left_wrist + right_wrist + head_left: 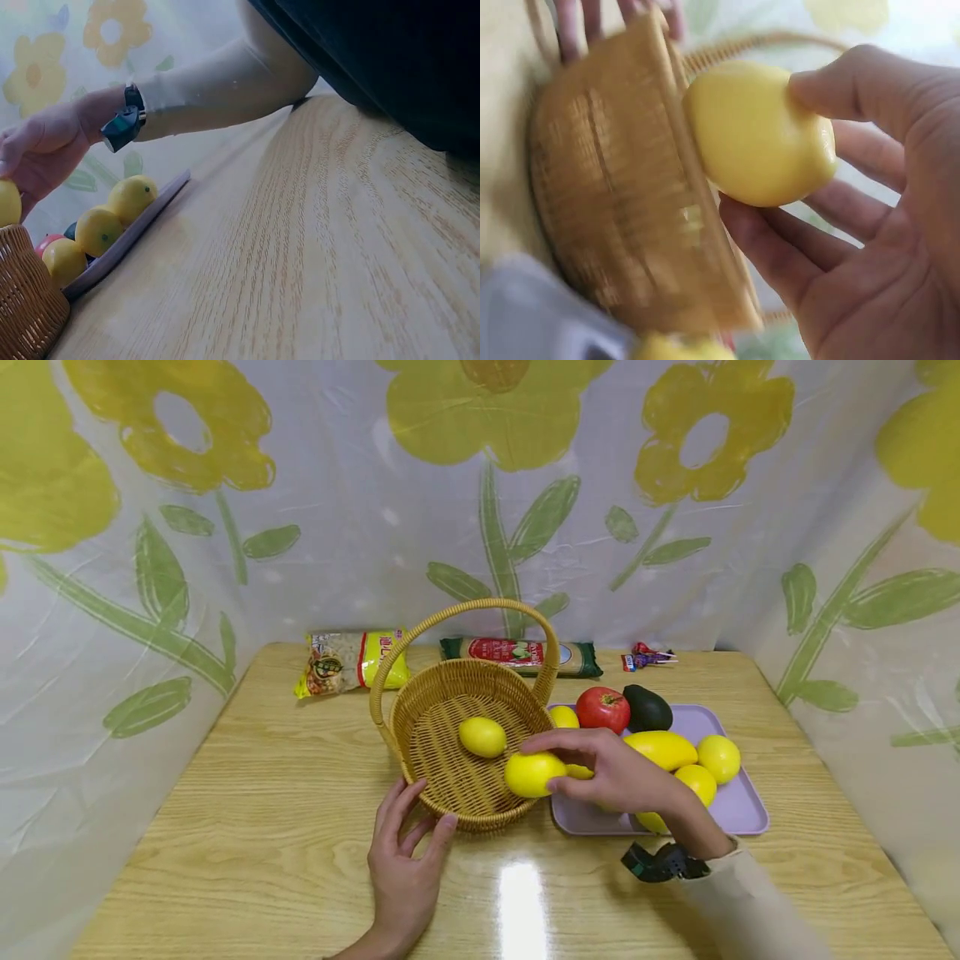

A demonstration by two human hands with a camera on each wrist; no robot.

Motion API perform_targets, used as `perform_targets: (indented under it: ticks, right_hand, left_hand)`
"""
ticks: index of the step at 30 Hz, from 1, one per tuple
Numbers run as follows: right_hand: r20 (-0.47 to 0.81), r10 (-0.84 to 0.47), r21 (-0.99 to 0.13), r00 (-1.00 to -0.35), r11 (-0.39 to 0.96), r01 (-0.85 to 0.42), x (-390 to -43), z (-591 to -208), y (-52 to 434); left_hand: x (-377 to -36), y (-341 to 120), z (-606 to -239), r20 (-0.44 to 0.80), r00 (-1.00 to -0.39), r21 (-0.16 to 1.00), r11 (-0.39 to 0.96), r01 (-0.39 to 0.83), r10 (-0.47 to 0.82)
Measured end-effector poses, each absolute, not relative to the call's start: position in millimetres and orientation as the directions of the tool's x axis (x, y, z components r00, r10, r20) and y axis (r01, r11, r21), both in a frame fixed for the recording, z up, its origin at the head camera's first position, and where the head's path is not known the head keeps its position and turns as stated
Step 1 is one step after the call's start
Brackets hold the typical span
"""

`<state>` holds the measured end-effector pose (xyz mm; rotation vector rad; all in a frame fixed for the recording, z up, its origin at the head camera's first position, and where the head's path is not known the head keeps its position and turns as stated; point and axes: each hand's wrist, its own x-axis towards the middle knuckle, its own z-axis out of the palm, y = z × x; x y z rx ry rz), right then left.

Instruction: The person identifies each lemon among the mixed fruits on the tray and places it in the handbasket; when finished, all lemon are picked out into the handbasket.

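Note:
My right hand [626, 772] pinches a yellow lemon [534, 774] between thumb and fingers, over the right rim of a woven basket [408, 760]. In the right wrist view that lemon [761, 135] overlaps the basket's edge, the thumb on one side and fingers on the other. Another lemon [482, 737] lies inside on the woven bottom. My left hand [405, 860] touches the basket's near left rim with relaxed, spread fingers. To the right, a lilac tray [738, 814] bears several fruits, among them a red pomegranate [602, 710] and a dark green avocado [647, 708].
Behind the basket lie a yellow food packet [348, 664] and a green and red packet [517, 653]. Some wrapped lollipops [648, 656] are at the back right. The basket's tall handle [480, 603] arches above it. A flowered curtain [337, 527] surrounds the wooden table [247, 827].

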<state>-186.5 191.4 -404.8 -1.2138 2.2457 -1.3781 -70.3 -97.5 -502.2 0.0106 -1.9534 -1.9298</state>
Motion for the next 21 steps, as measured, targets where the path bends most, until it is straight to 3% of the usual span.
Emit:
perform_targets:
  ticks: [4, 11, 21]
  right_hand:
    - [0.235, -0.763, -0.767, -0.602, 0.235, -0.597, -170.8, -407.8, 165.0]
    - [0.208, -0.764, -0.836, -0.61, 0.185, -0.516, -158.4, -412.8, 144.9]
    - [0.275, -0.693, -0.929, -0.666, -0.012, -0.371, -169.6, -411.6, 209.7]
  left_hand:
    - [-70.1, -97.0, -502.0, 0.272, -0.921, 0.962, 0.049, 0.269, -0.279]
    - [-70.2, -97.2, -501.5, 0.274, -0.916, 0.961, 0.049, 0.272, -0.292]
    - [-70.0, -96.0, -501.6, 0.263, -0.921, 0.964, 0.046, 0.261, -0.289]
